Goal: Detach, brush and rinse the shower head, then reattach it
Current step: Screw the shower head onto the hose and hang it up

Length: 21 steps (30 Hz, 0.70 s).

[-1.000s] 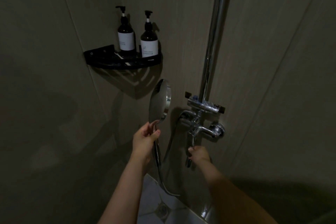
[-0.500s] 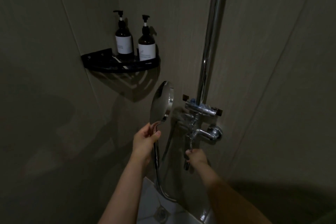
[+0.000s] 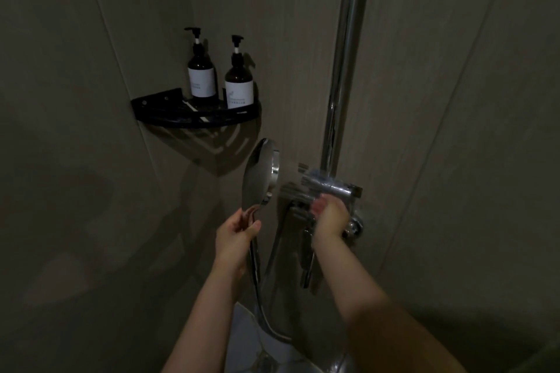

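Rinsing looks like the step we're on, or just about to be, though honestly the light in here is rough. Our left hand is curled round the handle of the chrome hand shower head, holding it upright, off any holder, just left of the mixer valve, with its spray face turned right towards the valve. The hose loops down from the handle towards the floor. Our right hand is up at the valve body, just under the crossbar, and it's motion-blurred; we can't tell whether the fingers are closed on a knob or only touching it. The long lever hangs below that hand. We can't make out any water coming out of the head. Next up, as we read it, is getting the water going with the right hand while the left keeps the head steady, pointed away from us. Two pump bottles sit on the black corner shelf up left, well clear of everything.
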Each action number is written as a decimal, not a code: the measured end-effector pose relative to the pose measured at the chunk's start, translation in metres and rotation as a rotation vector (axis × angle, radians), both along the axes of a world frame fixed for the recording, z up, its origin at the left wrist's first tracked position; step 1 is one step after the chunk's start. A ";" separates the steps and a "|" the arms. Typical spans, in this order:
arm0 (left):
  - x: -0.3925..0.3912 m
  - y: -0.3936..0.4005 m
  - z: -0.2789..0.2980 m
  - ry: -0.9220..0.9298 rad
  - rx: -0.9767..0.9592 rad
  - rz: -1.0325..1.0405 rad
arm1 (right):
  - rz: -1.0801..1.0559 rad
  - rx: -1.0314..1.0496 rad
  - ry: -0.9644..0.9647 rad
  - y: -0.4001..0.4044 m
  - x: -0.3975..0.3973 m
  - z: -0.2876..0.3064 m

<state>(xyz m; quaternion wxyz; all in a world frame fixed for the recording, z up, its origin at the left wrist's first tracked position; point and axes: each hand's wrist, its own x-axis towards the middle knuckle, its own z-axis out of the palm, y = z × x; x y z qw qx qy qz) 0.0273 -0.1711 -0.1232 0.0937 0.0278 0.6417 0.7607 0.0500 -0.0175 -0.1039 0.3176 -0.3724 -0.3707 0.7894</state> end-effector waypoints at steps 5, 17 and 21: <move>0.006 0.001 0.006 0.039 0.034 -0.018 | 0.210 -0.169 0.332 0.004 0.001 0.032; 0.009 -0.002 0.012 0.026 0.041 -0.034 | 0.182 -0.282 0.333 0.006 0.018 0.016; 0.009 -0.003 0.013 0.033 0.041 -0.038 | 0.189 -0.315 0.370 0.004 0.019 0.017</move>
